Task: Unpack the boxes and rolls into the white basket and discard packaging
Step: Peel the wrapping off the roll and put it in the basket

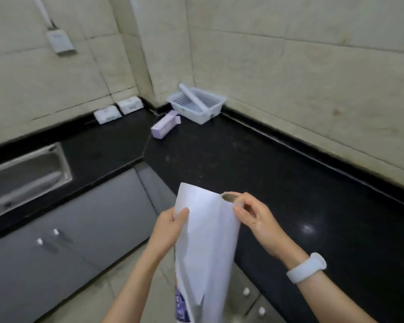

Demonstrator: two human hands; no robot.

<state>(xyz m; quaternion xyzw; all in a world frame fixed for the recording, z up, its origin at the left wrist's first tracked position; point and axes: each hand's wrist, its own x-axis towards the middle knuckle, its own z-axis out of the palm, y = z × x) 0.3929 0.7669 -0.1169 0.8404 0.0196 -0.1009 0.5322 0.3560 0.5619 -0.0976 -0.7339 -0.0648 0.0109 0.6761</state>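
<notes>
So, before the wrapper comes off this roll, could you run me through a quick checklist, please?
1. Left hand grips the wrapper edge: ok.
2. Right hand holds the roll at its core end: ok.
3. Wrapper fully off the roll: not ok, it is partly peeled.
4. White basket has room: ok, one roll lies across it.
5. Purple box unpacked: cannot tell, its flap is open.
6. Bin for packaging: cannot tell, none in view.

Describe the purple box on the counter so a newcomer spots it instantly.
Start at the black countertop and follow it to the tiled corner, where a white slatted plastic basket holds a roll. The pale purple cardboard box lies on its side just left of it, one end flap open, unlike the two white packs against the wall.
</notes>
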